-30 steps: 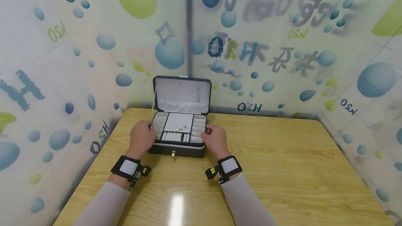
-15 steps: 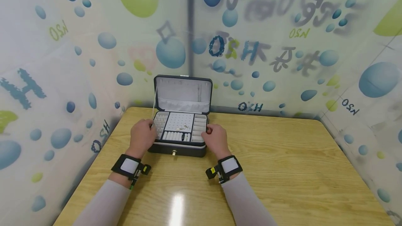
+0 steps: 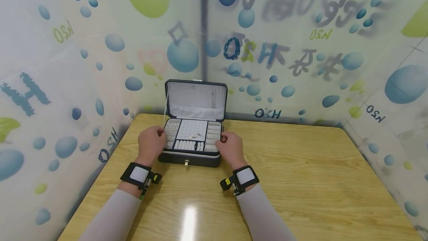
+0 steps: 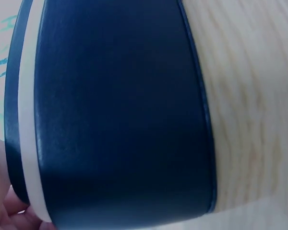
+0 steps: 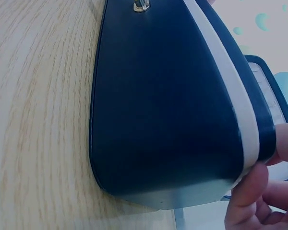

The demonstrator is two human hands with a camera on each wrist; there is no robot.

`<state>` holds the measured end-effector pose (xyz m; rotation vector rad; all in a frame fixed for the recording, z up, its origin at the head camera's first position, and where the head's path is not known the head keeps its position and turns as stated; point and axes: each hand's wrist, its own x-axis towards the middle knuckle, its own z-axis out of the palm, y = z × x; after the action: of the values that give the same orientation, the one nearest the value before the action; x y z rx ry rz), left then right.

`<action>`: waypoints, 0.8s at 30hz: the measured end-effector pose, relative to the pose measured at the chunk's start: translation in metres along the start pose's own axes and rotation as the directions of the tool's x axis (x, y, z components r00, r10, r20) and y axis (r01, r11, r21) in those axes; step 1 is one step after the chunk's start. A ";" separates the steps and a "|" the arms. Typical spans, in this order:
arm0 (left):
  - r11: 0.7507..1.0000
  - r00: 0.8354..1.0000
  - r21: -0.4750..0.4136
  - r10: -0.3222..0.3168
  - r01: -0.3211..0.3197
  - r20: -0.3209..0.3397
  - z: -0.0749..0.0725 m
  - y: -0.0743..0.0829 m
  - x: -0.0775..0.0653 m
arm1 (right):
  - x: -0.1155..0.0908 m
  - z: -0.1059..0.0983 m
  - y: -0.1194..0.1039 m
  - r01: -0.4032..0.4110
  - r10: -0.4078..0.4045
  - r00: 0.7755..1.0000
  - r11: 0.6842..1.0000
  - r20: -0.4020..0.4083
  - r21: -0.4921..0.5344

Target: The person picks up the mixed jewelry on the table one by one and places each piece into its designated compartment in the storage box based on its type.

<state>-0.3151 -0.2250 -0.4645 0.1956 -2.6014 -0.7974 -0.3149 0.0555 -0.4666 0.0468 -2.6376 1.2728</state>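
Note:
A dark jewelry box point(image 3: 189, 159) stands on the table with its lid point(image 3: 196, 100) raised. Its light-lined upper tray point(image 3: 214, 126) has ring slots, side compartments and a pegged pad bearing a few small pieces of jewelry point(image 3: 195, 136). My left hand point(image 3: 151, 144) holds the upper tray's left edge. On the other side, my right hand point(image 3: 231, 149) pinches the tray's right rim. The right wrist view shows the right fingertips point(image 5: 249, 184) below the dark rim, at the pale band. In the left wrist view, only part of the left hand point(image 4: 1, 211) shows, at the lower left.
The wooden table point(image 3: 311, 174) extends to the right and in front of the box. A patterned wall covering point(image 3: 284, 47) stands close behind the lid and along both sides. A gold clasp point(image 3: 187, 162) sits on the box's front.

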 end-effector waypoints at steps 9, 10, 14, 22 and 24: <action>1.000 1.000 0.027 0.006 -0.006 -0.009 -0.002 -0.001 0.006 | 0.001 0.004 0.004 -0.017 0.019 0.998 0.999 -0.053 0.045; 1.000 1.000 0.029 0.002 -0.001 -0.006 -0.002 -0.001 0.006 | 0.002 0.005 0.005 -0.026 0.029 0.998 0.998 -0.059 0.056; 0.999 1.000 0.033 -0.016 0.016 0.016 -0.002 -0.001 0.008 | 0.005 0.007 0.009 -0.064 0.070 0.995 0.995 -0.075 0.081; 0.999 1.000 0.035 0.002 -0.003 0.023 -0.008 -0.001 0.010 | 0.005 0.011 0.008 -0.087 0.098 0.987 0.992 -0.124 0.097; 0.999 1.000 0.043 0.012 -0.013 0.019 -0.008 -0.001 0.010 | 0.004 0.012 0.007 -0.077 0.088 0.988 0.993 -0.130 0.087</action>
<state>-0.3210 -0.2327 -0.4553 0.1854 -2.6366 -0.7429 -0.3220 0.0508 -0.4781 -0.1313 -2.4974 1.3595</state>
